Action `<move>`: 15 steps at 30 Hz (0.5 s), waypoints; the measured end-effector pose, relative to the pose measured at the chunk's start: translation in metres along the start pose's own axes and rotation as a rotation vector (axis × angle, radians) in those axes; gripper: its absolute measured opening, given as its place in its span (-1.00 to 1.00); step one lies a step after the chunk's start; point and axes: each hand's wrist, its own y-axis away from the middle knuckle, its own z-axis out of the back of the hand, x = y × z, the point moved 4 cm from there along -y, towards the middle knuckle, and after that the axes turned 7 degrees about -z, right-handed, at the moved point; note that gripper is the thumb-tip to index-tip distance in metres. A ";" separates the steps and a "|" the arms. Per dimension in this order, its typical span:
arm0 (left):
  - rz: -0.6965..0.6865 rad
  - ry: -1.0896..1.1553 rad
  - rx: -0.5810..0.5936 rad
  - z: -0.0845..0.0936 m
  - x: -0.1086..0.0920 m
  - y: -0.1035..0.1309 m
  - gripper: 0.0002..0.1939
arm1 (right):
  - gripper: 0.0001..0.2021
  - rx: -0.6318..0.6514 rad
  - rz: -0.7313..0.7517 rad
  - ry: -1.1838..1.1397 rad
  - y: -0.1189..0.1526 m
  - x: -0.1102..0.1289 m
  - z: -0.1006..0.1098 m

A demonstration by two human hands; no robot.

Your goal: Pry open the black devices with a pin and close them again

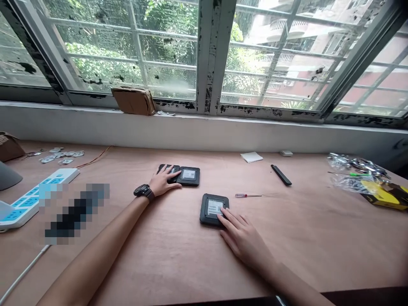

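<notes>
My left hand point(163, 179), with a black watch on the wrist, lies spread over the left of two black parts joined side by side, like an unfolded flat case. The right part point(190, 176) bears a white label and shows beyond my fingertips. Closer to me lies a flat black drive-like case point(208, 219) with a white printed label. My right hand point(240, 236) rests its extended fingers on that case's right edge and label, not wrapped round it. Right of the case is a small screwdriver point(247, 195) with a clear reddish handle.
A white power strip point(30, 199) and a pixelated patch lie at left. Farther right are a black bar point(281, 175), a white paper point(251, 157), plastic bags with small metal parts point(360, 170) and a yellow-black box point(387, 195). A cardboard box point(133, 101) stands on the sill.
</notes>
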 end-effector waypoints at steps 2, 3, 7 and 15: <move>0.010 0.008 -0.002 -0.003 -0.013 -0.003 -0.21 | -0.48 0.007 0.002 0.001 0.009 0.007 0.002; 0.015 0.012 -0.003 -0.004 -0.019 -0.005 -0.21 | -0.47 0.006 0.004 -0.002 0.011 0.009 0.004; 0.013 0.019 -0.014 -0.006 -0.037 -0.010 -0.22 | -0.52 0.012 0.043 -0.062 0.003 0.003 0.016; -0.305 0.115 -0.210 0.008 -0.145 0.038 -0.61 | -0.67 -0.098 -0.137 -0.067 -0.066 -0.113 0.029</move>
